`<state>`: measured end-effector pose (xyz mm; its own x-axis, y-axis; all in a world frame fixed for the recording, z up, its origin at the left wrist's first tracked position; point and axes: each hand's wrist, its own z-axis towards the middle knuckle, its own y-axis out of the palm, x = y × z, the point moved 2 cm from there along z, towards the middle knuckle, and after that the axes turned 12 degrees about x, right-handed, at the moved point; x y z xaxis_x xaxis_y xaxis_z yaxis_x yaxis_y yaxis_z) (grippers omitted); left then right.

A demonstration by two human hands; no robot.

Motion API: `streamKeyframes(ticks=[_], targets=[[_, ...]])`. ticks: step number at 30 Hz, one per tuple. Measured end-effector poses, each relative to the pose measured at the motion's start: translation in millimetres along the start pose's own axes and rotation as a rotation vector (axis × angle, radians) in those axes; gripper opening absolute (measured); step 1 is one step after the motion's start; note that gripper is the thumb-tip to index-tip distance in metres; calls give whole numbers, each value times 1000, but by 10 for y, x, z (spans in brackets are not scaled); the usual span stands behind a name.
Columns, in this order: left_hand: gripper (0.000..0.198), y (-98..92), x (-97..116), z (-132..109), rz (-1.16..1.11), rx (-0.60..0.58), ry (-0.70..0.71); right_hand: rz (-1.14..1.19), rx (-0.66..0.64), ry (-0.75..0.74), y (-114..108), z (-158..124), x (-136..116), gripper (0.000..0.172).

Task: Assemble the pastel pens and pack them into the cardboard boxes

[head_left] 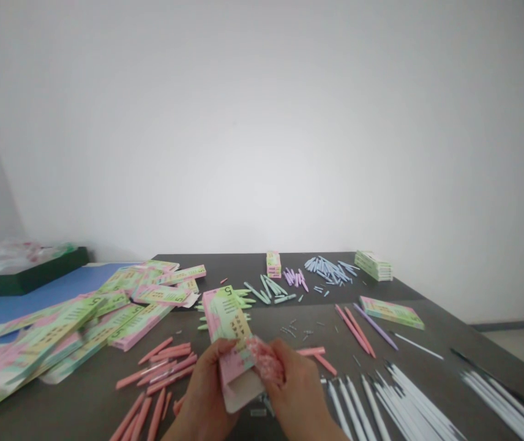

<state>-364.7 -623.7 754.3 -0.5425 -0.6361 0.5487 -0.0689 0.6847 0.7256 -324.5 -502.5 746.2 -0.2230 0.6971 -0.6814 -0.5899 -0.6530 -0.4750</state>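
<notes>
My left hand (209, 392) grips a pink and green printed box (229, 318), tilted upright over the table, its end flap open toward me. My right hand (296, 389) is closed on a crinkled pinkish-red see-through bundle (267, 361) at the box's open lower end. What lies inside the bundle is too blurred to tell. Pink pen parts (165, 367) lie left of my left hand, and green ones (246, 300) show behind the box. White refills (409, 398) are spread to the right of my right hand.
Loose printed boxes (55, 331) are heaped at left, near a dark green tray (27, 272) holding plastic bags. Blue parts (330, 269), purple parts (295, 278) and stacked boxes (374, 266) stand farther back. One box (393, 312) lies at right.
</notes>
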Motion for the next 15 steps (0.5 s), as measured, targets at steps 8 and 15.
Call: streamKeyframes(ticks=[8,15], targets=[[18,-29,39,-50,142,-100,-151,-38,-116,8,-127,133,83,12],[11,13,-45,-45,104,69,20,-22,-82,16,-101,67,19,9]])
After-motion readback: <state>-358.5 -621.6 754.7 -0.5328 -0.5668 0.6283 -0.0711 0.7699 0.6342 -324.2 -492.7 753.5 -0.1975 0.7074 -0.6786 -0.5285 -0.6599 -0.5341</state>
